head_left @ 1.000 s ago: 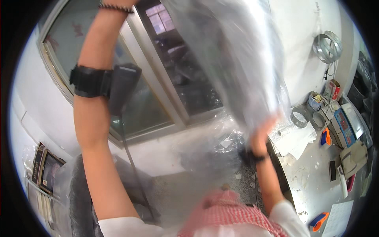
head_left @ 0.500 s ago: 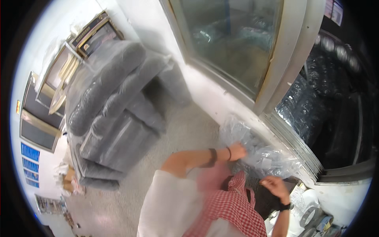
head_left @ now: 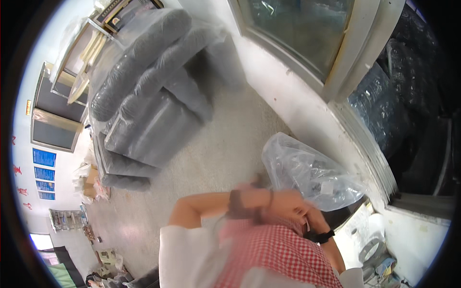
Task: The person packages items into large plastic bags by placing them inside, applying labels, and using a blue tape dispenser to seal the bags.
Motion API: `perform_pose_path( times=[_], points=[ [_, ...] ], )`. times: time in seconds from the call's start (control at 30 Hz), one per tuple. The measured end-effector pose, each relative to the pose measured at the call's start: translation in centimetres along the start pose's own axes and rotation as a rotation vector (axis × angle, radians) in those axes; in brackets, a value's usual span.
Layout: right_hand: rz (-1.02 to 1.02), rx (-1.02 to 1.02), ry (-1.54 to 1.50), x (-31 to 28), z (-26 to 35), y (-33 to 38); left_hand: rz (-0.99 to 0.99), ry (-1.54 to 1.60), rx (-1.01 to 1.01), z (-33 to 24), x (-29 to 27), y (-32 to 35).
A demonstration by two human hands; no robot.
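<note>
My left hand (head_left: 288,204), with dark bands at its wrist, is drawn in before my chest and smeared by motion. My right hand (head_left: 316,222), a black watch strap below it, meets the left one and is partly covered by it. How the fingers lie, and whether anything is between them, cannot be made out. Just beneath the hands is the red-and-white checked cloth (head_left: 283,252) on my front. A clear plastic bag (head_left: 302,165) with a white label lies crumpled beyond the hands, against the wall foot, apart from them as far as I can see.
A grey sofa (head_left: 153,129) wrapped in clear film stands at the left on the grey floor (head_left: 230,144). A white wall with an open-framed window (head_left: 297,43) runs along the right. Papers and a tape roll (head_left: 372,252) lie at the lower right.
My left hand has come away from the plastic bag and back toward my chest. My right hand has moved left to meet it. The view has shifted, and the bag looks more spread out.
</note>
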State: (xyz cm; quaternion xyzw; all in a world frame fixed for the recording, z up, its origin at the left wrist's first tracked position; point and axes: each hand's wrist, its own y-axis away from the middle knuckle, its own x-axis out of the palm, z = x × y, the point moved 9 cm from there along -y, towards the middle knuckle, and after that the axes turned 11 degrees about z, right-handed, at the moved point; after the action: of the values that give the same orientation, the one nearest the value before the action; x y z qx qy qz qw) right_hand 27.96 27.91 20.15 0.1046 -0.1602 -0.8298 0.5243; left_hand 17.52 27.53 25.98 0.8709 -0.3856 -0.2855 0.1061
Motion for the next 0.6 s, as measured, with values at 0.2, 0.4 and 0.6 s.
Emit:
perform_pose_path(
  times=[0.2, 0.4, 0.6],
  points=[
    [-0.096, 0.15, -0.371, 7.9, 1.8, 4.0, -0.237, -0.372, -0.268, 8.3, -3.6, -2.5],
    [-0.621, 0.138, -0.164, 16.3, 2.9, 6.6, 0.166, -0.261, -0.511, 20.4, 9.9, 0.9],
    [-1.176, 0.133, -0.15, 24.2, 3.4, 13.7, 0.152, -0.334, -0.392, 20.2, 10.8, 13.8]
  ],
)
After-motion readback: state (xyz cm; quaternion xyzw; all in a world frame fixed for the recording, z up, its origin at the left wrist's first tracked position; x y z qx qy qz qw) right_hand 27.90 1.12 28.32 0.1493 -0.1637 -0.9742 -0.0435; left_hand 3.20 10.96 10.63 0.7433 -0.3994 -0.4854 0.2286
